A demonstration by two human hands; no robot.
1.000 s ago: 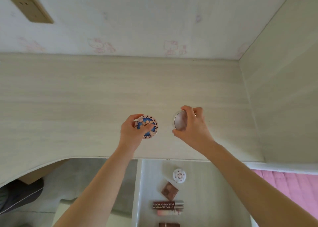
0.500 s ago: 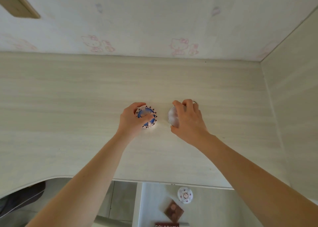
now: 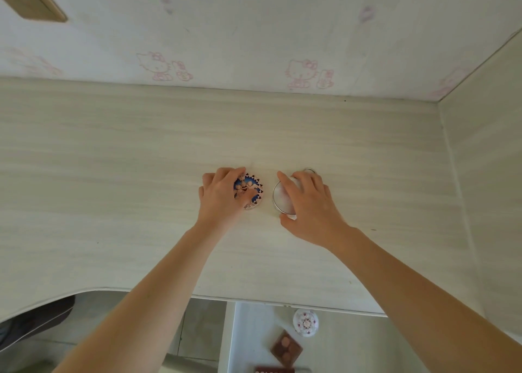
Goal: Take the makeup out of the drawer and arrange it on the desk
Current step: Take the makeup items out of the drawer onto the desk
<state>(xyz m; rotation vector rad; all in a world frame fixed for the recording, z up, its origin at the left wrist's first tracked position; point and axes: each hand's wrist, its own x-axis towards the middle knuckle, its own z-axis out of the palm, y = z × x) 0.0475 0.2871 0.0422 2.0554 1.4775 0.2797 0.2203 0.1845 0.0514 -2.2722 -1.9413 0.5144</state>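
Your left hand (image 3: 223,200) holds the patterned compact (image 3: 252,192) and your right hand (image 3: 308,203) the clear compact (image 3: 282,199), fingers curled round both, mid-desk (image 3: 113,189). They're light, rigid, probably slick; grip their rims.

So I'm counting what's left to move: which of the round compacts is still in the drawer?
The white round compact with the red floral lid; the other two sit on the desk, one under each hand.

Pink cartoon-cat wallpaper (image 3: 282,28) lines the wall. A beige socket plate (image 3: 31,2) sits at upper left. A pale side panel (image 3: 485,146) stands at right.
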